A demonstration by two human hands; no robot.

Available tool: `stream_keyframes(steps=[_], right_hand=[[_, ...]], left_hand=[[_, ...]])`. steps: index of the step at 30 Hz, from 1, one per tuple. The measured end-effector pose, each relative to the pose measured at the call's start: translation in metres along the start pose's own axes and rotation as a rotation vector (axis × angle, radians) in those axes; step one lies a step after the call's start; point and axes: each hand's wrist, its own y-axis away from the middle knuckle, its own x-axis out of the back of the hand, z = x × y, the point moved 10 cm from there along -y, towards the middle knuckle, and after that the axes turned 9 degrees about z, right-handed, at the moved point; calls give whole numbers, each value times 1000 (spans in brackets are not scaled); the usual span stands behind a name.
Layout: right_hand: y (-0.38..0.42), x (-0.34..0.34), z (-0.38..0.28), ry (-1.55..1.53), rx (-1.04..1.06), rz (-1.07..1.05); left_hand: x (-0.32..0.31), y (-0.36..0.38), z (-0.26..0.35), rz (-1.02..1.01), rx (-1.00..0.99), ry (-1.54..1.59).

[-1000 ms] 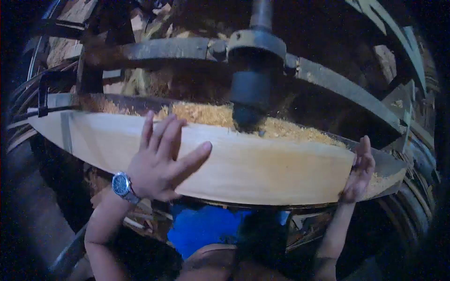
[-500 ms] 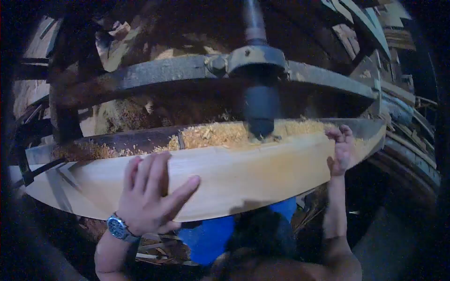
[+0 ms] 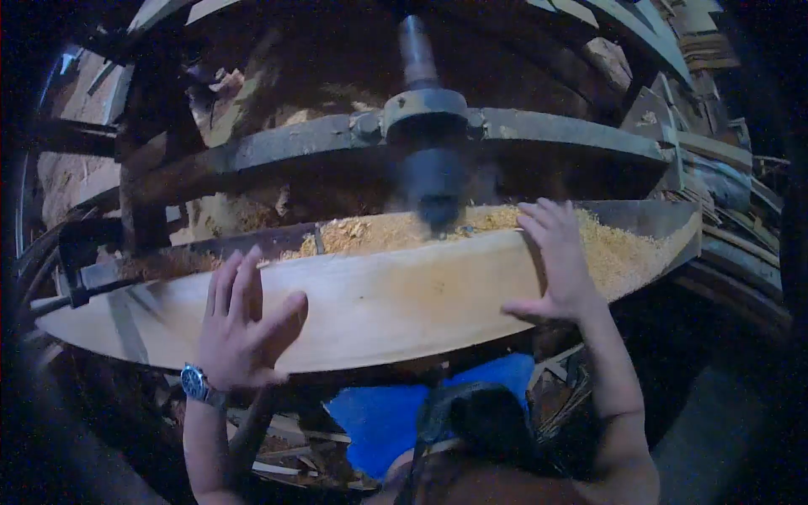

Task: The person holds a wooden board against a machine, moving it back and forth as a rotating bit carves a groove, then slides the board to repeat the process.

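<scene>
A long pale wooden board [image 3: 387, 311] with a curved front edge lies across the middle of the head view. My left hand [image 3: 240, 328], with a watch at the wrist, lies over its left part, fingers spread. My right hand [image 3: 557, 265] is open on its right part, thumb apart and fingertips over the back edge. Between the hands, a dark vertical cutter [image 3: 433, 185], blurred, meets the board's back edge. Wood shavings [image 3: 623, 252] cover the surface behind the board and to the right of my right hand.
Above the work, a curved metal bar [image 3: 286, 150] crosses behind the cutter's spindle [image 3: 418, 50]. A dark metal clamp [image 3: 77, 286] sits over the board's left end. Blue cloth [image 3: 379, 421] shows below the front edge. Wood strips [image 3: 741, 244] are stacked at the right.
The board has shifted left and slightly back. My right hand has moved left, from the board's far right onto its face. My left hand has moved slightly up; the camera view has shifted too.
</scene>
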Motion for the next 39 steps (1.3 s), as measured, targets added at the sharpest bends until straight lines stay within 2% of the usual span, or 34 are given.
stream_keyframes(steps=[1,4,7,10,12,14,15,18,21,24,26,27,29,30,32,35,39], right_hand=[[-3,-1,-16,-71,51,4],[5,-6,-24,-183,-21,88],[40,-7,-42,-174,-93,-92],[95,-11,-61,-180,-29,-68],[113,-15,-65,-186,-80,-108],[114,-13,-63,-200,-103,-167],[106,-5,-61,-216,-149,-119],[80,-19,-56,-365,-175,-249],[59,-57,-51,-702,-288,-431],[57,-62,-48,-750,-257,-485],[69,-33,-26,-629,-157,-201],[83,-17,-15,-565,-105,-68],[132,2,30,-558,-359,168],[152,-10,29,-818,-508,298],[189,-54,28,-1327,-822,575],[184,-49,31,-1105,-748,495],[164,-50,34,-1122,-718,499]], left_hand=[[2,-1,0,8,28,-14],[2,5,3,9,52,22],[-6,29,23,14,6,94],[-15,59,49,-39,-20,116],[-21,72,54,-81,-9,84],[-22,78,59,-85,2,56],[-21,76,59,-64,6,43],[-16,79,62,-50,62,8],[-19,84,72,-1,118,-112],[-29,96,82,-4,165,-280],[-35,96,84,-38,164,-446],[-20,90,90,36,181,-254],[-19,87,81,-15,205,-261],[-23,87,75,-44,217,-262],[-25,90,68,33,185,-199],[-22,90,63,31,183,-191],[-28,92,47,93,172,-233]])
